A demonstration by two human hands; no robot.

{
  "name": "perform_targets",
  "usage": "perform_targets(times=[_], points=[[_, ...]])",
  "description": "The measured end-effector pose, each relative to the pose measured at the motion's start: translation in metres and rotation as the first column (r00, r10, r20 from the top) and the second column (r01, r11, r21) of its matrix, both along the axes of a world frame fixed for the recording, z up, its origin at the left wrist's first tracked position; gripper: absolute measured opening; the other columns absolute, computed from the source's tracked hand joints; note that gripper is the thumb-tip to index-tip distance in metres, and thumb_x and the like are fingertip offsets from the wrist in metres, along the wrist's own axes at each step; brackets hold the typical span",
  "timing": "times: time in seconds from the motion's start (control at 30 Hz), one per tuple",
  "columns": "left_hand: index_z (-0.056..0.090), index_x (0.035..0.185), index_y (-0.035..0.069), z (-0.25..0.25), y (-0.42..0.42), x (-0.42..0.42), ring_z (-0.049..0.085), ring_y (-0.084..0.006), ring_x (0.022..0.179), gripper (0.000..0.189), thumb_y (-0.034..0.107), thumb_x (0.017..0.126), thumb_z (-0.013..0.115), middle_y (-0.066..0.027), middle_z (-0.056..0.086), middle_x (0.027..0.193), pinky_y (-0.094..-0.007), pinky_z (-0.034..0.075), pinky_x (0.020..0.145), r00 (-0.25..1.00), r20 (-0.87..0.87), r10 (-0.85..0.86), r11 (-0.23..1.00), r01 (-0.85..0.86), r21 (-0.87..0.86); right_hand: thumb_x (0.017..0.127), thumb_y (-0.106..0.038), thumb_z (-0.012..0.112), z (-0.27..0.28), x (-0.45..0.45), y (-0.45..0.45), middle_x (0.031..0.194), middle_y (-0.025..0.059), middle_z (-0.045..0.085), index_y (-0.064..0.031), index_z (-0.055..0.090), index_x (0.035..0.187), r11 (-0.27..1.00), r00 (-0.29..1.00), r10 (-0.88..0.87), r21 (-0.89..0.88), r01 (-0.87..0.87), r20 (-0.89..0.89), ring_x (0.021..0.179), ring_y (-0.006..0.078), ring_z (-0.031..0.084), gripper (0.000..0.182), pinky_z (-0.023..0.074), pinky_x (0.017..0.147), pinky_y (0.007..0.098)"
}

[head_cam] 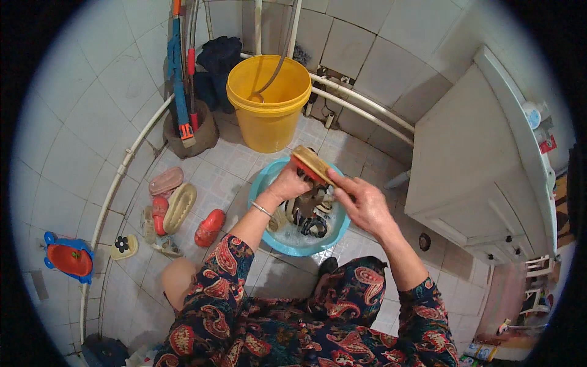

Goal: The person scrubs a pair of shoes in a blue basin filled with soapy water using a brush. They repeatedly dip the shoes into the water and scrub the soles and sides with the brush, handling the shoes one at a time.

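A light blue plastic basin [298,250] stands on the floor before me, with foamy water and several dark strapped sandals [315,226] in it. Above its far side, my right hand [367,202] grips a scrubbing brush [316,166] with a pale wooden back and red bristles. The bristles face down and left, close to my left hand [292,181]. That hand is curled around a dark shoe, mostly hidden by the brush and my fingers; where the bristles touch it cannot be made out. A silver bangle [262,209] circles my left wrist.
Behind the basin stands a yellow bucket [270,133] with a hose in it. Mop handles [178,73] lean in a container to its left. Loose slippers [179,208] lie at left, including a red one [210,228]. A white cabinet [451,174] rises at right.
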State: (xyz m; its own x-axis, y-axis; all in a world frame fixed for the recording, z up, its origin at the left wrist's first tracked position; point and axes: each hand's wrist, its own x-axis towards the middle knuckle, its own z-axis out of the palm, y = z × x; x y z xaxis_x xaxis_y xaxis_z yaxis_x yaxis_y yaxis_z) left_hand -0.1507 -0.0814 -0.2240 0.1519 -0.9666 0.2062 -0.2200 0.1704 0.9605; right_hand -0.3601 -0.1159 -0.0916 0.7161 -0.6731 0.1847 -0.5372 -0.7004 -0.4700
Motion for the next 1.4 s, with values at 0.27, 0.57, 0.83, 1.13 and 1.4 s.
perform_targets(times=[0.27,0.57,0.83,1.13,1.4], points=[[0.037,0.131,-0.001,0.071,0.026,-0.045,0.045,-0.0414,0.115,0.077,0.01,0.062,0.07,-0.0228,0.044,0.119,-0.0437,0.039,0.101,0.932,0.361,0.031,0.988,0.025,-0.15,0.081,-0.039,0.072,-0.006,0.005,-0.01,0.105,0.0197,0.068,-0.0009,0.048,0.137,0.917,0.939,-0.262,0.361,0.171,0.22,0.094,0.0275,0.067,0.072,0.0529,0.081,0.0377],[0.019,0.147,-0.005,0.061,0.038,-0.038,0.039,-0.0393,0.129,0.12,0.038,0.058,0.087,-0.0267,0.036,0.141,-0.0448,0.034,0.108,0.826,0.511,0.237,0.971,-0.214,-0.104,0.076,-0.013,0.072,-0.014,0.013,0.027,0.095,0.0141,0.067,0.0024,0.054,0.118,0.862,0.79,-0.477,0.383,0.333,0.386,0.08,0.0223,0.067,0.049,0.0544,0.071,0.0359],[0.047,0.132,0.01,0.002,0.049,-0.037,0.06,-0.0275,0.107,0.054,0.051,0.098,0.043,-0.0123,0.059,0.123,-0.0454,0.048,0.096,0.246,-0.959,0.141,0.961,0.2,0.193,0.079,-0.012,0.068,-0.071,0.043,0.11,0.11,0.0204,0.064,-0.0048,0.046,0.13,0.961,0.844,-0.209,-0.058,0.272,0.495,0.102,0.0385,0.063,0.057,0.0534,0.08,0.0428],[0.034,0.145,0.012,0.02,0.071,-0.017,0.049,-0.0246,0.126,0.046,0.031,0.104,0.038,-0.0108,0.046,0.141,-0.0389,0.044,0.104,0.484,-0.845,-0.228,0.968,0.203,-0.145,0.087,-0.035,0.066,-0.008,-0.013,0.104,0.114,0.0157,0.063,-0.0291,0.038,0.146,0.992,0.994,0.106,0.072,-0.108,0.03,0.094,0.0368,0.064,0.066,0.0518,0.081,0.0447],[0.05,0.133,0.008,0.037,0.07,-0.005,0.061,-0.0166,0.102,0.045,0.04,0.101,0.043,-0.0073,0.059,0.119,-0.0293,0.054,0.083,0.519,-0.847,-0.115,0.953,0.298,0.053,0.092,-0.034,0.06,-0.001,-0.005,0.062,0.076,0.0098,0.055,-0.0373,0.051,0.136,0.907,0.99,0.059,-0.407,-0.105,-0.124,0.06,0.0276,0.062,0.045,0.0511,0.048,0.0416]])
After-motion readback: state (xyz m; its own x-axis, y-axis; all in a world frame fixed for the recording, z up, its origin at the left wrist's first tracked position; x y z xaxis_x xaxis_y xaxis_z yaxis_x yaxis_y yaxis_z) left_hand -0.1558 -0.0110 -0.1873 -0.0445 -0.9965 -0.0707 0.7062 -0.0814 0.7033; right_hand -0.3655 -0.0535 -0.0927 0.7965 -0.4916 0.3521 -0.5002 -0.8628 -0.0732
